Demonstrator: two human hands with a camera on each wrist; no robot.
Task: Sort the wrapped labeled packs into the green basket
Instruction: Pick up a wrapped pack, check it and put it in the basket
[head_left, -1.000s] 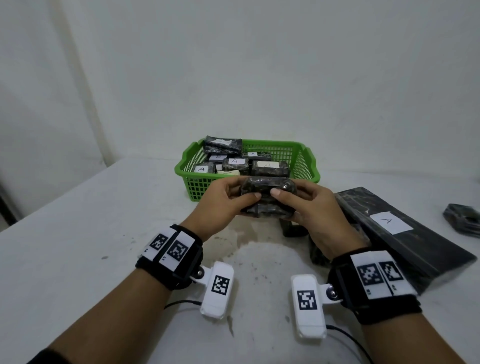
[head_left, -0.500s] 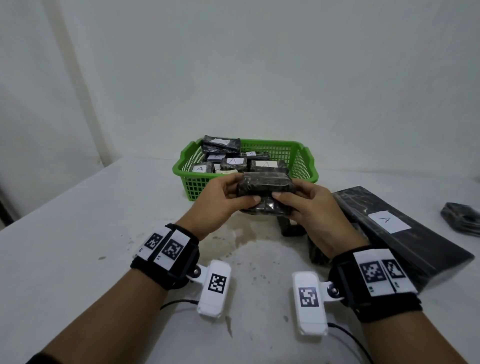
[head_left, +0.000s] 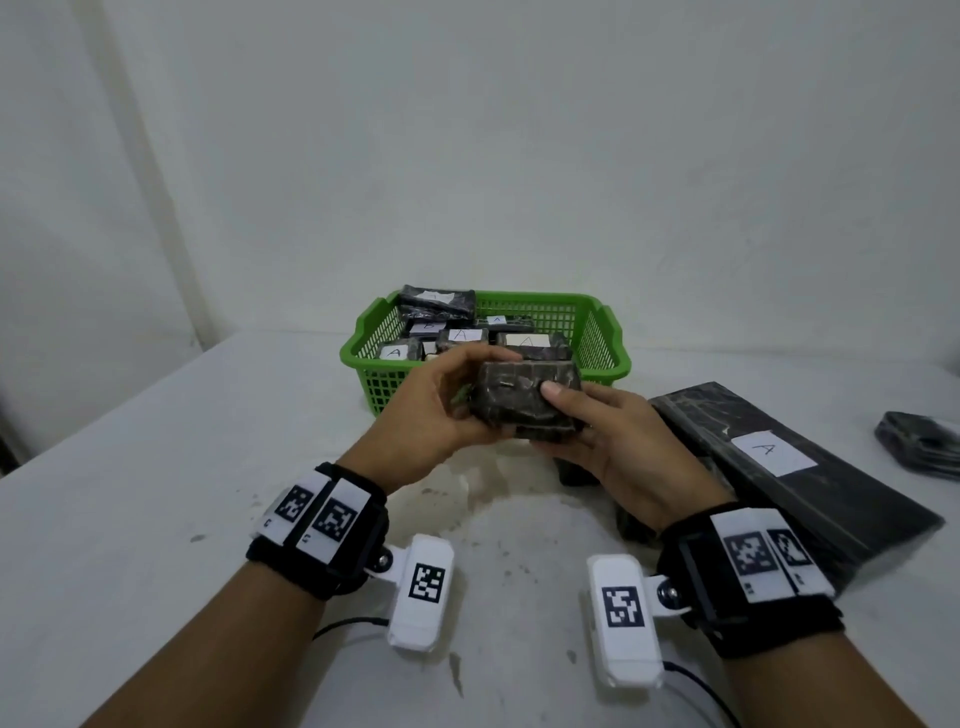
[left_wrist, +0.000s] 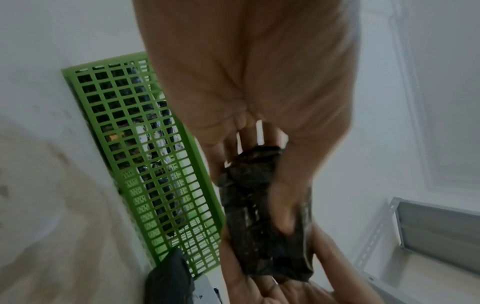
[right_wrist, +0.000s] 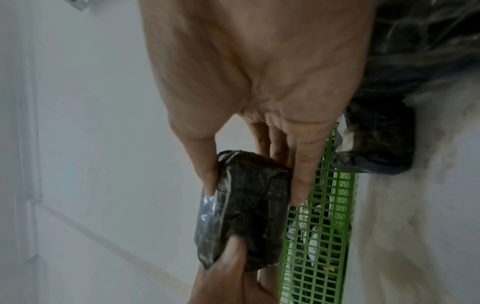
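Pack (head_left: 524, 397) lifted slightly and tilted up in both hands since a second ago, nearer basket (head_left: 597, 332) front.

From my head view the light is soft, even and fairly bright, with the white wall and the bench (head_left: 156, 467) washed pale and only faint shadows under the wrists. I see no harsh glare there, though the far edges bend with the wide lens and the left margin smears. My two wrist views are dimmer, greyer and noisy; the hands (left_wrist: 254, 92) fill them, softly out of focus up close, and the green basket (right_wrist: 324, 226) mesh is streaked by motion blur. A small shine sits on the pack (right_wrist: 215, 205) wrapping near my thumb
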